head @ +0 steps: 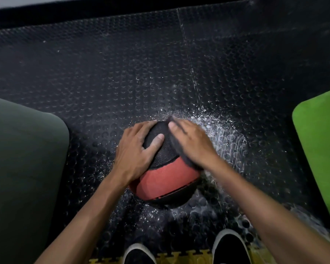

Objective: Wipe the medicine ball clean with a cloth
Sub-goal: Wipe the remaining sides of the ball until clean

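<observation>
Medicine ball, red and black, sitting on the studded black floor mat ahead of my shoes, my left hand lying spread, steadying its left side, my right hand pressing flat, fingers together, on a dark cloth draped over its upper right, white powder lying scattered alongside

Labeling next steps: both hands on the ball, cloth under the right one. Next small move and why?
Probably drag the cloth down toward the red band. The right hand presses it flat on the ball's upper right, the left hand steadies the top, and the red part below is uncovered.
</observation>
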